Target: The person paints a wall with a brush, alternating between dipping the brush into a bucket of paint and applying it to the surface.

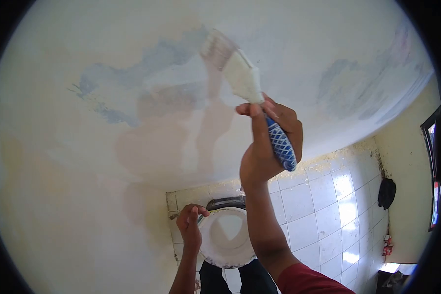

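Observation:
My right hand (272, 137) is wrapped round the blue, white-netted handle of a paintbrush (242, 73). The brush is raised, and its pale bristles are blurred against the white wall (279, 44). Around it, grey-blue patches (117, 78) show through the paint. Low down, my left hand (191, 225) is closed at the rim of a white paint bucket (228, 262), fingers curled over its left edge. White paint (229, 228) lies inside the bucket. Part of my left grip is hidden from this angle.
Shiny white floor tiles (299, 201) spread below, with paint flecks along the wall's foot. A dark object (225, 202) sits behind the bucket. At right are a side wall (402, 127), a dark-framed opening (431, 166), a hanging black bag (387, 193) and small red items (387, 245).

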